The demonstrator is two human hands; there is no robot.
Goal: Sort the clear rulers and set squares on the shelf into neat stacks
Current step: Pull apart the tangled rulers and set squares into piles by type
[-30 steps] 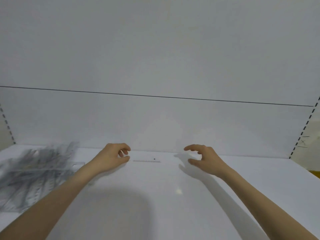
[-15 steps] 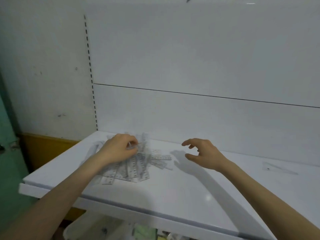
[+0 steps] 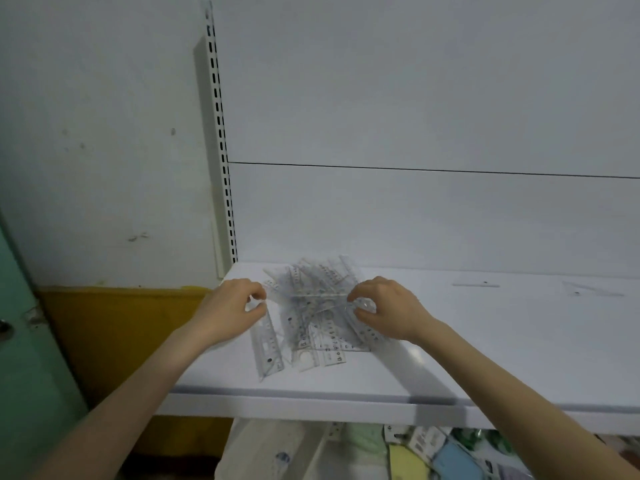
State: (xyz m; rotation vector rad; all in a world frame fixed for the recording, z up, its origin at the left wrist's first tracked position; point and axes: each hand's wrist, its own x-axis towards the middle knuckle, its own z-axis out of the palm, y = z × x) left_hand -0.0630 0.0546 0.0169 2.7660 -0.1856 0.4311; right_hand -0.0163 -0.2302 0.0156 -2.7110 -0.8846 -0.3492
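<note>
A jumbled pile of clear rulers and set squares (image 3: 313, 327) lies at the left end of the white shelf (image 3: 485, 348). My left hand (image 3: 230, 308) is at the pile's left edge, its fingers and thumb curled in a pinch. At the pile's right edge my right hand (image 3: 389, 311) pinches with curled fingers too. A thin clear ruler (image 3: 308, 297) seems to run between the two pinches, just above the pile. Farther right on the shelf lie a single clear ruler (image 3: 476, 284) and a single clear set square (image 3: 588, 289), apart from each other.
A slotted metal upright (image 3: 221, 168) stands at the shelf's back left corner. The shelf's front edge (image 3: 346, 401) runs below my forearms. Coloured packets (image 3: 436, 455) fill the lower shelf. A green door (image 3: 24, 358) is at the far left.
The view has swung left onto the pile. My right hand came from the bare shelf to the pile's right edge; my left hand shifted to its left edge. Both now pinch.
</note>
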